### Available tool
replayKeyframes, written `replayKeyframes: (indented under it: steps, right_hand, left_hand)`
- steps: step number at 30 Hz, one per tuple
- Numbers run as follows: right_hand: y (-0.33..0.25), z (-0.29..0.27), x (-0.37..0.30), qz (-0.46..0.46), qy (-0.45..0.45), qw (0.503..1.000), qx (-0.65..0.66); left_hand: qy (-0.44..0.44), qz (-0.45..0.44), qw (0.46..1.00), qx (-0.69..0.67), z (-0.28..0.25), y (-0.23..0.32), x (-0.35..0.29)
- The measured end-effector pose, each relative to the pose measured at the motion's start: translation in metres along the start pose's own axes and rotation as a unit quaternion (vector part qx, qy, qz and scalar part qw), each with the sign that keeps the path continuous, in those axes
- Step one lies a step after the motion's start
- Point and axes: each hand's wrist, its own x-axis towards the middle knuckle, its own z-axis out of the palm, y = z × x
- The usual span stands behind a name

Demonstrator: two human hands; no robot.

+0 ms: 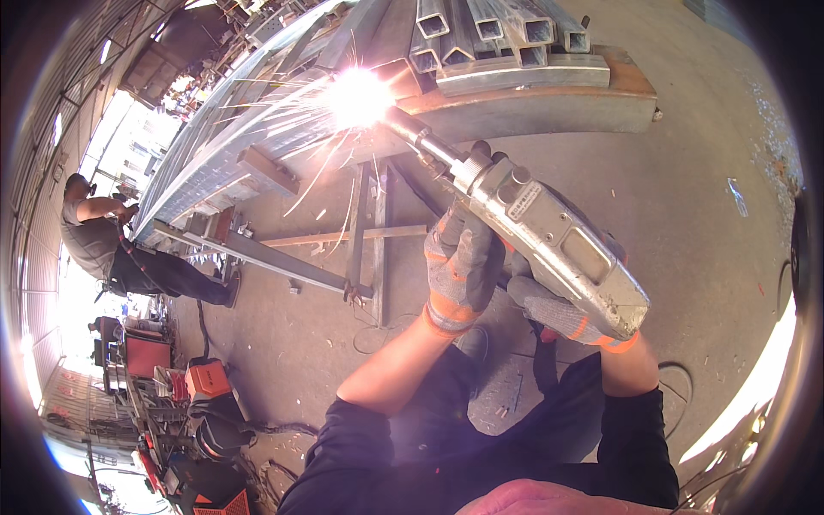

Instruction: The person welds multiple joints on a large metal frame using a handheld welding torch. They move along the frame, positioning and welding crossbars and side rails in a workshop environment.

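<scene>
Both my hands wear grey gloves with orange trim and hold a silver handheld welding gun (549,236) that slants up to the left. My left hand (463,262) is closed under the front of the gun, behind its nozzle. My right hand (554,309) is closed around the rear of the body, its fingers partly hidden by the gun. At the nozzle tip a glaring white weld spot (359,96) throws sparks down and to the left. The spot lies on a steel workpiece by a long steel beam (532,110), and the glare hides the joint itself.
Square steel tubes (489,30) are stacked on the beam, open ends toward me. A steel trestle (380,257) stands below. Another person (103,232) stands at the far left. An orange machine (209,378) sits on the floor at lower left, with cables nearby.
</scene>
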Motion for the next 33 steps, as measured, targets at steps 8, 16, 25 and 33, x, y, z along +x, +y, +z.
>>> replayKeyframes:
  steps: [8,16,25,33]
  right_hand:
    - [0.005,0.005,-0.004,-0.041,0.082,0.982,-0.165]
    - [0.004,0.004,-0.001,-0.096,0.077,0.925,-0.360]
    - [0.005,0.005,-0.004,-0.095,0.079,0.914,-0.386]
    - [0.007,0.003,-0.008,-0.097,0.083,0.908,-0.398]
  left_hand:
    - [0.019,-0.109,0.984,-0.140,0.003,0.007,0.000]
    - [0.055,-0.282,0.868,-0.405,0.005,0.016,-0.005]
    - [0.058,-0.277,0.870,-0.403,0.005,0.015,-0.008]
    - [0.058,-0.285,0.874,-0.389,0.004,0.013,-0.014]
